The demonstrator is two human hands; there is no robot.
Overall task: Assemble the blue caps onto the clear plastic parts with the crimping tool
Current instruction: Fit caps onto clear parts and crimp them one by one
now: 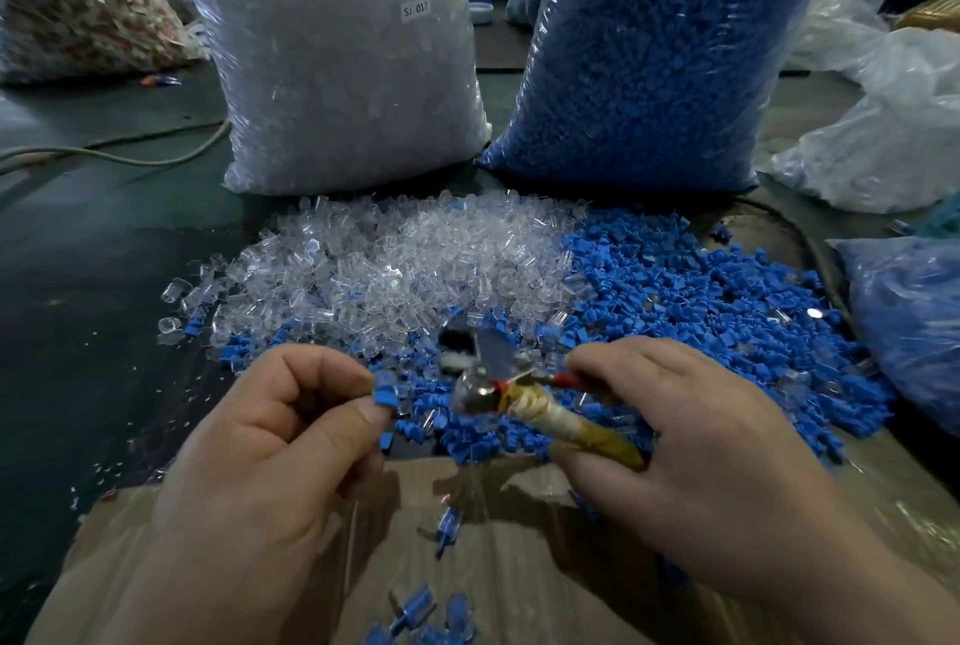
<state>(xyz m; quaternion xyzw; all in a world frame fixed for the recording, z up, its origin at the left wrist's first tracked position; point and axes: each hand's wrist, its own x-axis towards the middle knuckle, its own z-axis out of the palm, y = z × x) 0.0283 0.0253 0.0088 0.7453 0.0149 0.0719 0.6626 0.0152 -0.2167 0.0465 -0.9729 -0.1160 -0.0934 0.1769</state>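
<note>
Green table (93, 239) carries heaped clear parts (395, 260) and blue caps (701, 301).

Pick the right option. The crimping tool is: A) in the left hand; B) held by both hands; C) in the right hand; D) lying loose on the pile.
C: the right hand grips the crimping tool by its taped handle; the left hand only pinches a small blue-capped piece.

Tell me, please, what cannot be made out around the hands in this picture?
Head view, crimping tool: head blurred; open or closed unclear.
Head view, blue cap: left hand partly covers it; any clear part beneath hidden.
Head view, tool handles: right hand covers their ends.
Head view, white bag, tall blue bag: tops cut off by upper edge.
</note>
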